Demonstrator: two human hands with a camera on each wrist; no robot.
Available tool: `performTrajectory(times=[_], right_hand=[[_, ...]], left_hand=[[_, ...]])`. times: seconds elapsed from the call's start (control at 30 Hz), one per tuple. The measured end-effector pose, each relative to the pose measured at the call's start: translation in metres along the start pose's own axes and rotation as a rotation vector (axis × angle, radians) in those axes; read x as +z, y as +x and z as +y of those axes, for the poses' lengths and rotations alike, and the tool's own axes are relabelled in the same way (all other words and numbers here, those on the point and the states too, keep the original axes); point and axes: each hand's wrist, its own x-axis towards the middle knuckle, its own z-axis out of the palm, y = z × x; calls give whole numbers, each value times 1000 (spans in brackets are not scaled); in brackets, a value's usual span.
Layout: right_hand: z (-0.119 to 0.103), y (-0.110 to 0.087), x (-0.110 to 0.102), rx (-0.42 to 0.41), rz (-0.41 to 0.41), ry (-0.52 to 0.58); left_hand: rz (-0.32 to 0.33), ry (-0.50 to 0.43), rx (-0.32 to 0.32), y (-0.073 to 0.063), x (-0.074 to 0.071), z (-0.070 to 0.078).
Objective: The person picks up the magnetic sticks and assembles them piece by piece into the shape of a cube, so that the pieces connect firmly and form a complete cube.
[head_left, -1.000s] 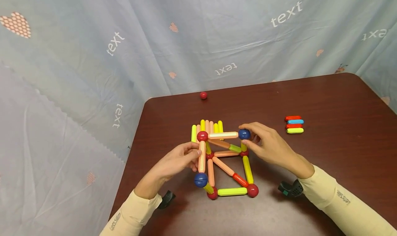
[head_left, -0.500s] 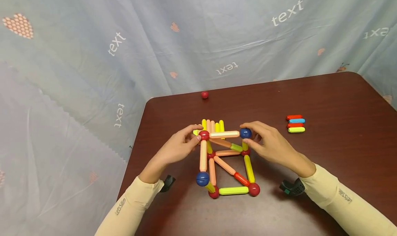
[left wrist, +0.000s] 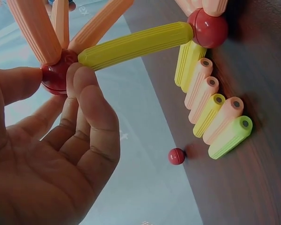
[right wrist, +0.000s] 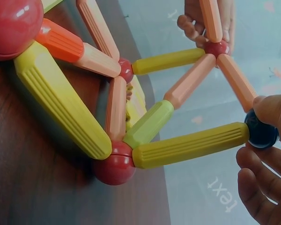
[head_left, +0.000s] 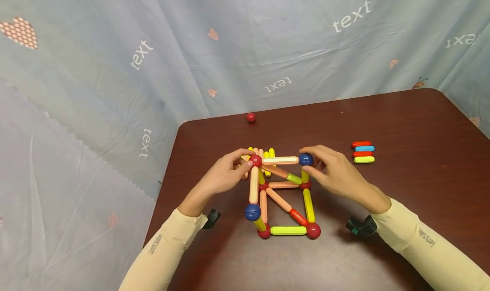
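Left hand [head_left: 223, 174] pinches a red ball [head_left: 255, 161], right hand [head_left: 337, 172] a blue ball [head_left: 306, 159], loose rods [head_left: 267, 155] partly hidden behind.

Table [head_left: 402, 125]: near edge cut off below the head view
Stick row [head_left: 272, 155]: partly hidden behind left hand [head_left: 226, 172] and ball-and-stick frame [head_left: 278, 199]
Front right red ball [right wrist: 11, 26]: cut off, right wrist view
Blue ball [right wrist: 259, 134]: partly covered by right hand [head_left: 333, 167]
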Motion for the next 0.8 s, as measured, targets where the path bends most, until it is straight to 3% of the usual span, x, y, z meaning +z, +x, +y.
performTrajectory(times=[0.27, 0.5, 0.67, 0.8], right_hand=[[7, 8, -5, 21, -8, -19], [14, 15, -8, 41, -16, -32], [15, 15, -8, 45, -23, -22], [15, 15, -9, 49, -20, -27]], left_hand=[[-7, -32, -6, 11, 2, 2], [-34, -56, 27, 19, 0, 1], [-15, -43, 1, 32, -7, -17], [53, 104, -107, 46, -12, -41]])
